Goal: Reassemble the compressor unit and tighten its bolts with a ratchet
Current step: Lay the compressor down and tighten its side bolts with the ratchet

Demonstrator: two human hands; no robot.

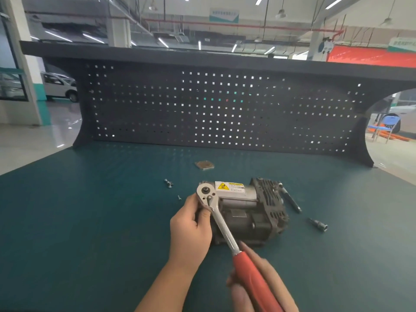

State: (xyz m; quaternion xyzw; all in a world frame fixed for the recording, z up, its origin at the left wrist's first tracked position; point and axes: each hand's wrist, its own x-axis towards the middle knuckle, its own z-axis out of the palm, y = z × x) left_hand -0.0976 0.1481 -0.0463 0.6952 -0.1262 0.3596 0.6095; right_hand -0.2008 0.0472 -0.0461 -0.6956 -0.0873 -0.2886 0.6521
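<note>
Both hands' fingers grip the ratchet (221,224) over the compressor (247,208); loose bolts (168,183) and socket (319,225) lie nearby.

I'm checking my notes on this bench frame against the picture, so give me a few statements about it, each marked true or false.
1. The right hand holds the red handle of the ratchet. True.
2. The left hand lies flat on the green bench top, away from the tool. False: its fingers curl at the ratchet's head.
3. The ratchet's head sits at the left end of the compressor unit. True.
4. A loose socket lies on the bench to the left of the compressor. False: it lies to the right.
5. Loose bolts lie on the bench left of the compressor. True.
6. Tools hang on the pegboard. False: nothing hangs on it.
</note>
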